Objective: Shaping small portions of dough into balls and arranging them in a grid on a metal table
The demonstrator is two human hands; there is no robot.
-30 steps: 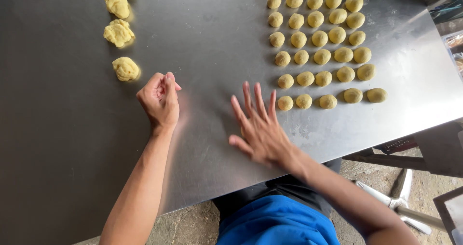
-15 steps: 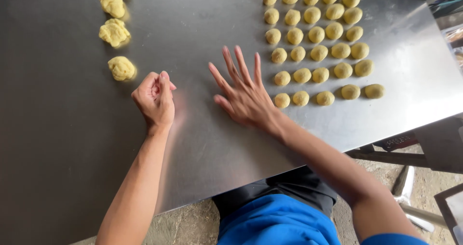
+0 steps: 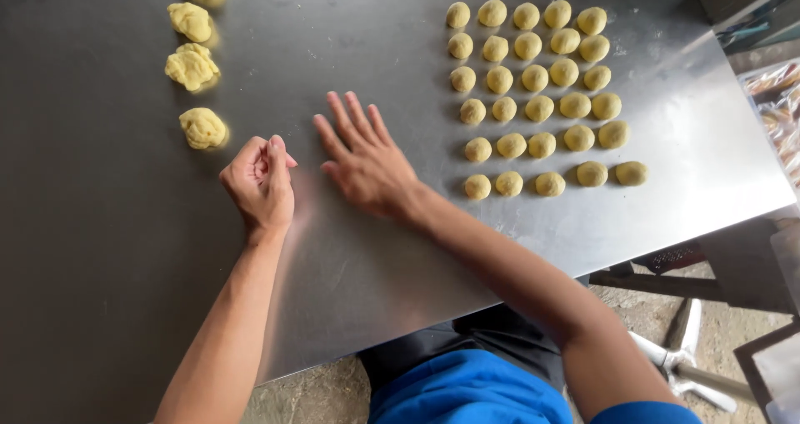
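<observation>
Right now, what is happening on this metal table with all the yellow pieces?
A person is working at a steel table with bare hands. The right hand lies flat, fingers spread, palm pressed on the surface; whether dough is under it cannot be seen. The left hand is loosely curled beside it, not far from the nearest rough dough lump, one of four in a column on the left. On the right, small rolled dough balls sit in neat rows.

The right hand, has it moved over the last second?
Yes. The right hand slid left across the steel table, away from the dough balls and toward the left hand.
</observation>
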